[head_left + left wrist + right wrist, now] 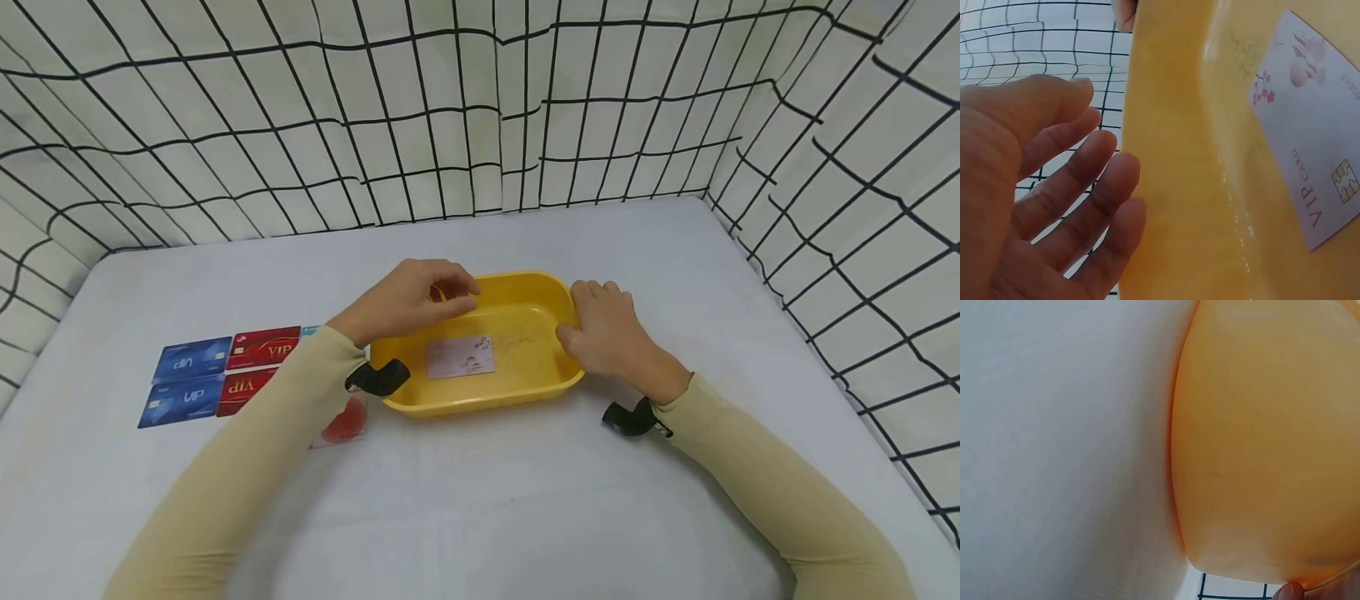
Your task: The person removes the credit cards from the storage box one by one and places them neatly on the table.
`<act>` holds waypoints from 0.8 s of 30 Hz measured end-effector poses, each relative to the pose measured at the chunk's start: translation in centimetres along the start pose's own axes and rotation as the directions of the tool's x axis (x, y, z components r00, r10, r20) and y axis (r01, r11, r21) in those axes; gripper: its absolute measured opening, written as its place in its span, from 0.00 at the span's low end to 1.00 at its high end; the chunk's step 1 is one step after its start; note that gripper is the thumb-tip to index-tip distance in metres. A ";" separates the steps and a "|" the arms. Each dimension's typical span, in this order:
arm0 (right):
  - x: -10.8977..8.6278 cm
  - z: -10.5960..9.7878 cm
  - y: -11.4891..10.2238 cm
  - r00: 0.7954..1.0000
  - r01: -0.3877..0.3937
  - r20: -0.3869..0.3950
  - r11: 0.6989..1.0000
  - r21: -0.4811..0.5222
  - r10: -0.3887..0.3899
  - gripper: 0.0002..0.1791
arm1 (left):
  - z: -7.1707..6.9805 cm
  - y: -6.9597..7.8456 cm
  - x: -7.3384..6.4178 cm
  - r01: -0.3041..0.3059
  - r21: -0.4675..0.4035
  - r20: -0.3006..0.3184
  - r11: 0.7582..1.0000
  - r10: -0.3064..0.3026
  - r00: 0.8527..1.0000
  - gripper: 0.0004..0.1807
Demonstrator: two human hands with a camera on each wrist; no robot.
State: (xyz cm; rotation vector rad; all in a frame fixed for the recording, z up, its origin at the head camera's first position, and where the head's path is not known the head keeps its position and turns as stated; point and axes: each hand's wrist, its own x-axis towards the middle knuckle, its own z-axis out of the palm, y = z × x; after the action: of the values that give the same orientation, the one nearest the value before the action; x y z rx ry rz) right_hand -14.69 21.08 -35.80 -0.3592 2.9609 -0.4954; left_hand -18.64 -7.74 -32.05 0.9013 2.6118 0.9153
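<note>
A shallow yellow plastic tray (525, 371) rests on the white table. On its floor lies a pale pink card (460, 357); flower drawings, a chip and "VIP CARD" lettering show on it in the left wrist view. My left hand (416, 293) is over the tray's far left part, fingers loosely bent and holding nothing. In the left wrist view its fingertips overlap the tray's edge. My right hand (606, 329) grips the tray's right rim, thumb on the inner side. The right wrist view shows the tray's outer wall (1260, 444) and a fingertip (1290, 592) at its edge.
Left of the tray, blue VIP cards (182, 401) and red VIP cards (262, 347) lie in rows. A light-blue card is mostly hidden behind my left arm, and a card with a red shape (347, 422) lies beside the tray. Black wire mesh (420, 108) surrounds the table's back and sides.
</note>
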 end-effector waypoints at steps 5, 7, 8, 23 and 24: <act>0.1 0.1 0.0 1.000 0.000 -0.003 1.000 0.003 0.000 0.19 | 0.8 0.0 0.8 0.000 0.003 0.082 1.000 -0.001 0.997 0.16; 0.1 0.1 0.1 1.000 0.001 -0.005 1.000 0.004 -0.001 0.19 | 1.1 0.0 1.0 0.002 0.000 0.106 1.000 -0.002 0.994 0.17; 0.1 0.1 0.1 1.000 0.002 -0.005 1.000 0.003 -0.002 0.19 | 1.2 0.0 1.1 -0.001 0.001 0.115 1.000 0.001 0.993 0.17; 0.2 0.2 0.2 1.000 -0.004 0.003 1.000 0.008 0.004 0.17 | 2.5 -0.3 1.1 0.049 0.033 0.268 0.998 -0.056 0.962 0.24; 0.2 0.2 0.2 1.000 -0.006 0.003 1.000 0.009 0.005 0.17 | 2.5 -0.3 1.2 0.052 0.044 0.274 0.998 -0.062 0.960 0.25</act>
State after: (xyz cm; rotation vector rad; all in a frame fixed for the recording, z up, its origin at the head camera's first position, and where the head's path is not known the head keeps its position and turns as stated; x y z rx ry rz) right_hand -14.92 21.20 -36.07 -0.3504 2.9550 -0.5068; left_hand -18.67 -5.96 -34.21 0.8867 2.4086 0.6756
